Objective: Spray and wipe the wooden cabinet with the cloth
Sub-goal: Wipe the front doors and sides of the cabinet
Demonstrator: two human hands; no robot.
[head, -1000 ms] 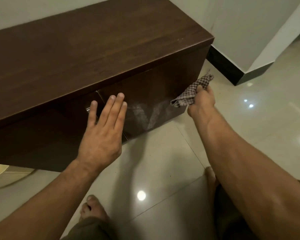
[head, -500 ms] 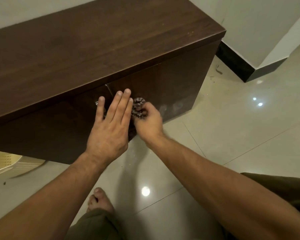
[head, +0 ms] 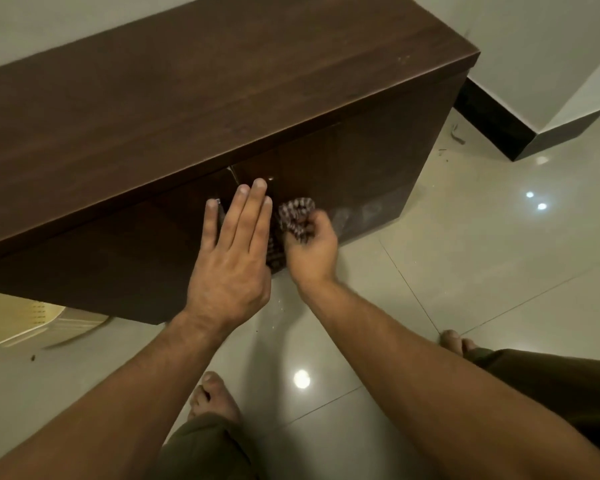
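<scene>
A low dark wooden cabinet (head: 194, 98) stands against the wall, its front doors facing me. My left hand (head: 232, 258) lies flat, fingers spread, against the front near the seam between two doors. Right beside it, my right hand (head: 310, 252) is closed around a bunched checked cloth (head: 295, 214) and presses it to the right door. A pale smear shows on the door to the right of the cloth. No spray bottle is in view.
Glossy cream floor tiles (head: 482, 271) reflect ceiling lights. A pale yellow plastic item (head: 25, 323) lies on the floor at the left, under the cabinet's edge. A black skirting (head: 492, 123) runs along the white wall at the right. My bare feet (head: 212, 400) are below.
My right hand swept the cloth from the cabinet's right corner leftward across the door, ending next to my left hand. The left hand stayed pressed on the front.
</scene>
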